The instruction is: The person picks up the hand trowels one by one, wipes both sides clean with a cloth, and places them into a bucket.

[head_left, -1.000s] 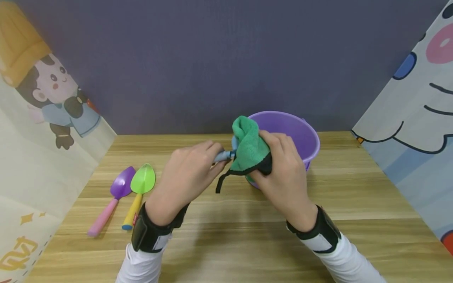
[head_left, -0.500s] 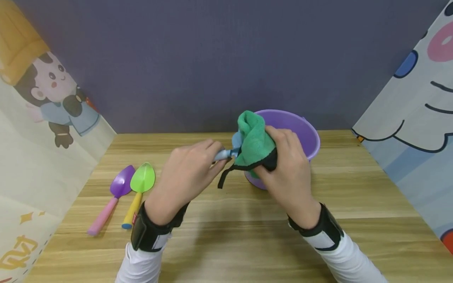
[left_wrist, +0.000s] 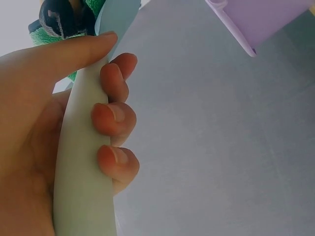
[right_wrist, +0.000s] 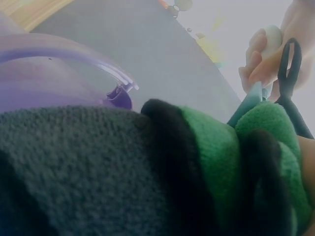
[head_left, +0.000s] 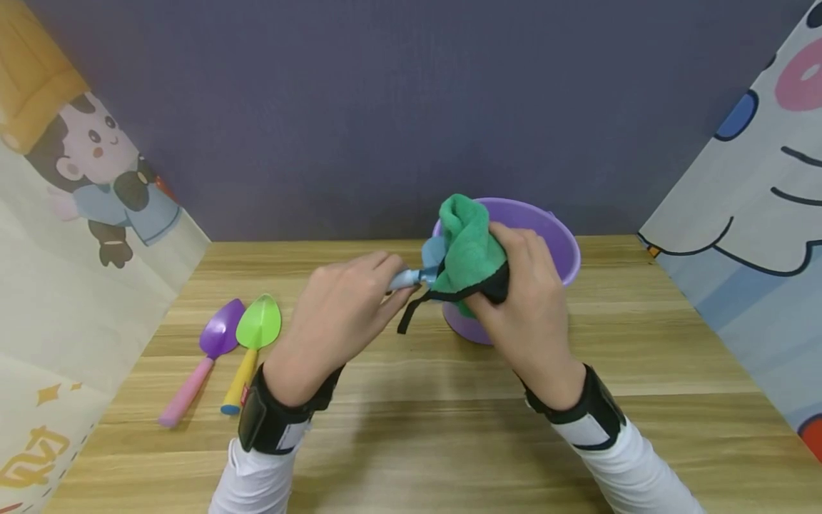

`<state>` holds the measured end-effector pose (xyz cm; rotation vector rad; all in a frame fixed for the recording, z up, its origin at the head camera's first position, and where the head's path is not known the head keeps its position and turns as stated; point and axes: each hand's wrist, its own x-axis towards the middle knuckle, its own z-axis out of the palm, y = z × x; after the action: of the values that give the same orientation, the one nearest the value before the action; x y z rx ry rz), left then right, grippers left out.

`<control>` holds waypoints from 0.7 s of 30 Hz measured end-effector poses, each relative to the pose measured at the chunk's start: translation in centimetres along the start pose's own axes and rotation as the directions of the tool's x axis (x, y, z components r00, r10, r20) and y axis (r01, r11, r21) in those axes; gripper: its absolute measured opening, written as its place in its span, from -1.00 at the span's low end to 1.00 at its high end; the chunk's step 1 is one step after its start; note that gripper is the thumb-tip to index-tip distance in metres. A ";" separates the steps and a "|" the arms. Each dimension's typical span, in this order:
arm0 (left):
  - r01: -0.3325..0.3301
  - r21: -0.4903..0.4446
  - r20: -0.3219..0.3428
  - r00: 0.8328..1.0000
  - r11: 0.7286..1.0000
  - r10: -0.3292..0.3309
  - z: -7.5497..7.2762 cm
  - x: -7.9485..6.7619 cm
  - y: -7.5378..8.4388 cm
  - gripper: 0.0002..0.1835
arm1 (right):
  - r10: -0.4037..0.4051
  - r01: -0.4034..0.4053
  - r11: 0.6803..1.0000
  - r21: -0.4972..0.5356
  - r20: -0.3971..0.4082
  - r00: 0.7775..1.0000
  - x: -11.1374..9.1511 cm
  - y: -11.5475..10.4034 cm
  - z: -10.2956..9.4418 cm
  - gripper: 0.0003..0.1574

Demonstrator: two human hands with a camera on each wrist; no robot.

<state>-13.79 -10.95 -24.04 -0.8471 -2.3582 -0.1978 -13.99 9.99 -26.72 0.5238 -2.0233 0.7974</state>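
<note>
My left hand [head_left: 340,307] grips a light blue toy shovel [head_left: 433,251] by its handle, fingers curled round the pale shaft in the left wrist view. A green towel [head_left: 474,250] with a black edge and a hanging loop is bunched in my right hand [head_left: 529,307]. The towel lies against the shovel's blade and covers much of it; part of the blade [left_wrist: 118,22] also shows in the left wrist view. Behind the towel and right hand stands a purple bucket [head_left: 546,232], partly hidden. In the right wrist view the towel [right_wrist: 216,157] fills the lower part.
On the wooden table [head_left: 411,442], to the left, lie a purple toy shovel [head_left: 221,330] with a pink handle and a green toy shovel [head_left: 260,323] with a yellow handle. A dark panel [head_left: 385,121] rises behind, with printed cloths at both sides.
My right hand and the towel have shifted a little to the right and away from me, baring more of the blue blade. My left hand has barely moved.
</note>
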 end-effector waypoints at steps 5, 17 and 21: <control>0.000 -0.006 -0.004 1.000 1.000 0.000 0.1 0.0 -0.1 -0.84 | 0.015 -0.015 1.000 -0.013 0.019 1.000 0.0 0.1 0.0 -0.22; 0.007 -0.002 0.005 1.000 1.000 -0.007 0.0 -0.1 -0.1 -0.81 | 0.023 -0.022 0.999 -0.039 0.039 0.999 -0.1 0.2 0.1 -0.21; 0.007 0.005 0.012 1.000 1.000 -0.007 0.0 -0.1 -0.1 -0.80 | 0.023 -0.021 0.999 -0.050 0.038 0.999 -0.3 0.1 0.3 -0.20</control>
<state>-13.78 -11.11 -24.07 -0.8404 -2.3723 -0.1897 -14.08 9.90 -27.15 0.4923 -2.0823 0.7532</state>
